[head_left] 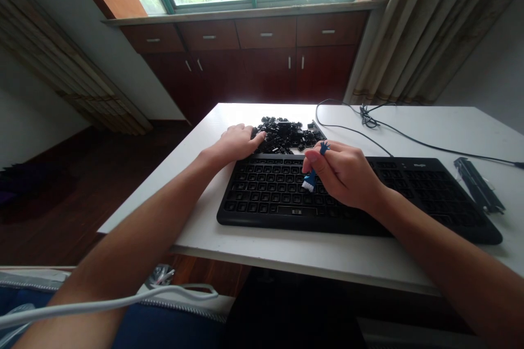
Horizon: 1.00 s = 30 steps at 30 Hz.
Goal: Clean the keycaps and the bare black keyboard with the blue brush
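Observation:
A black keyboard (pixel 409 196) with its keycaps removed lies across the white table (pixel 254 245). My right hand (pixel 347 174) is closed around a small blue brush (pixel 310 180), whose white bristles touch the bare key sockets near the keyboard's middle. My left hand (pixel 235 144) lies flat at the keyboard's far left corner, fingers stretched out, their tips touching a pile of loose black keycaps (pixel 286 135) just behind the keyboard.
A black cable (pixel 409 139) runs across the back of the table to the right. A black narrow tool or strip (pixel 477 182) lies right of the keyboard. Dark wooden cabinets (pixel 262 60) stand under the window. A white cord (pixel 106 305) crosses near my lap.

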### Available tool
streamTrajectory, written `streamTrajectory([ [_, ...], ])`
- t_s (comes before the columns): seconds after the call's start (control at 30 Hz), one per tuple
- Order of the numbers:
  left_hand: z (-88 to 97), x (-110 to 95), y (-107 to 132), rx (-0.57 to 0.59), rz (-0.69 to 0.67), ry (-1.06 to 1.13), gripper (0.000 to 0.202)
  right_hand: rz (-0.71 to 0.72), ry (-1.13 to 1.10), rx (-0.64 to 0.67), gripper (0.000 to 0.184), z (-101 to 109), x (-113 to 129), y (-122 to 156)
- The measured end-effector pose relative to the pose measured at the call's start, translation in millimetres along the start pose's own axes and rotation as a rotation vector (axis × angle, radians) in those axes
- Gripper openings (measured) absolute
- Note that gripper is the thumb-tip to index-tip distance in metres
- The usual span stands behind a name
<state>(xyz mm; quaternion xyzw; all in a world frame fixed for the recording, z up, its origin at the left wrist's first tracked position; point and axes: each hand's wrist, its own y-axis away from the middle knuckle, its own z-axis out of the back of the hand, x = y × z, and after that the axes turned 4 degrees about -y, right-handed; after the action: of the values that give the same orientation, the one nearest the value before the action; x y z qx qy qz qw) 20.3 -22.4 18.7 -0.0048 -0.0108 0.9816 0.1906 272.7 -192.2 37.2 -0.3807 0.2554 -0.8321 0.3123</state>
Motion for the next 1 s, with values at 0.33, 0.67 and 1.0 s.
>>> streamTrajectory([
  [0.33, 1.9, -1.0, 1.4, -0.002, 0.002, -0.01, 0.078, 0.063, -0.152, 0.001, 0.047, 2.2, 0.1, 0.7],
  [0.67, 1.7, -1.6, 0.9, 0.006, 0.009, -0.006, 0.077, 0.054, 0.008, 0.0, 0.043, -0.5, -1.6, -1.0],
  [1.0, 1.9, -0.1, 1.8, 0.004, -0.001, 0.018, 0.079, -0.028, 0.035, -0.069, 0.05, 1.0, 0.4, -1.3],
])
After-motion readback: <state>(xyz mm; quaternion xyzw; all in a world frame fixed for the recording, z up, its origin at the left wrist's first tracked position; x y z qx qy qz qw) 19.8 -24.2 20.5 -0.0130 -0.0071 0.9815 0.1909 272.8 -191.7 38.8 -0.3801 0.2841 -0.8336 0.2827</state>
